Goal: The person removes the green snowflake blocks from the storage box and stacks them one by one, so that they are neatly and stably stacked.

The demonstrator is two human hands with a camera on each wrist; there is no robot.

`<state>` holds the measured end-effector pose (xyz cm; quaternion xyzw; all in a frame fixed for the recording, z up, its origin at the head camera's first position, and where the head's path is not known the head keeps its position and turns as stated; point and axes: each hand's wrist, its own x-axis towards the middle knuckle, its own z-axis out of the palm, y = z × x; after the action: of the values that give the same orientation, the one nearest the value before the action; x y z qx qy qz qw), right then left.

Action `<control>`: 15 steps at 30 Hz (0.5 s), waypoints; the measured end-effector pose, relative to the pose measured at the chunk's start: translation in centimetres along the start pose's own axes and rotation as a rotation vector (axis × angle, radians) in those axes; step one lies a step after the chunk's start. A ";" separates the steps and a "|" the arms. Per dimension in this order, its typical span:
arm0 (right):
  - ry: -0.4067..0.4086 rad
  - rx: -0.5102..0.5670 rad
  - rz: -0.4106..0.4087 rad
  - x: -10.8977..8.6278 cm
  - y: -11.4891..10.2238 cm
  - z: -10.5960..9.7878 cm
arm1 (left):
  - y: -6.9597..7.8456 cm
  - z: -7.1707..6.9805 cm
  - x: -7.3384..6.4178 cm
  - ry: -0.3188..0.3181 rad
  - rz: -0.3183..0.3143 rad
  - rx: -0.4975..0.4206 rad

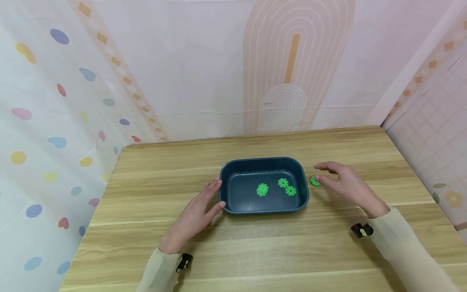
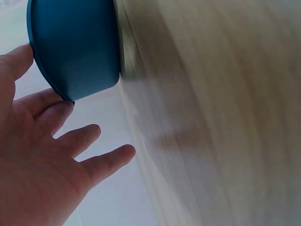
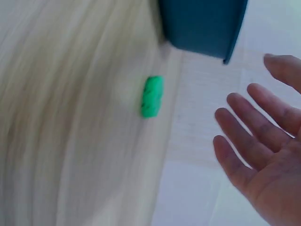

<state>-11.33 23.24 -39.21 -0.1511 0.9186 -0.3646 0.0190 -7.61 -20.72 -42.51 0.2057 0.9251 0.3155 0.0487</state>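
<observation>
A dark blue rectangular tray (image 1: 264,212) stands on the wooden table, with several green notched plastic discs (image 1: 290,191) on its floor. At its left end my left hand (image 1: 191,217) touches the rim with thumb and fingertips, fingers fairly straight; the left wrist view shows the last two fingers off the tray wall (image 2: 77,47). On the table just right of the tray lies a small green stack of notched discs (image 3: 152,96), partly behind my thumb in the head view. My right hand (image 1: 344,182) hovers over that stack, holding nothing, its fingers loosely spread and apart from it.
The wooden tabletop (image 1: 175,174) reaches back to a patterned cloth backdrop (image 1: 197,81). Spotted cloth (image 1: 54,170) hangs along the left side and more patterned cloth (image 1: 434,109) along the right. Dark bands (image 1: 362,230) sit at both wrists.
</observation>
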 end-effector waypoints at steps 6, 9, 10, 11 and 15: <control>0.110 0.037 -0.102 -0.4 -1.5 0.6 | -0.1 0.1 0.0 0.006 0.005 -0.002; 0.148 0.051 -0.150 -0.4 -2.3 1.1 | -0.2 0.1 0.1 0.011 0.009 0.001; 0.158 0.056 -0.161 -0.4 -2.5 1.3 | -0.2 0.1 0.1 0.012 0.009 0.000; 0.163 0.060 -0.171 -0.4 -2.7 1.4 | -0.1 0.1 0.0 0.013 0.009 0.000; 0.172 0.068 -0.196 -0.2 -3.3 2.1 | -0.1 0.1 0.0 0.015 0.013 0.000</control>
<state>-9.92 19.64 -38.53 -0.2077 0.8847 -0.4074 -0.0906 -7.66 -20.74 -42.62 0.2092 0.9242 0.3171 0.0399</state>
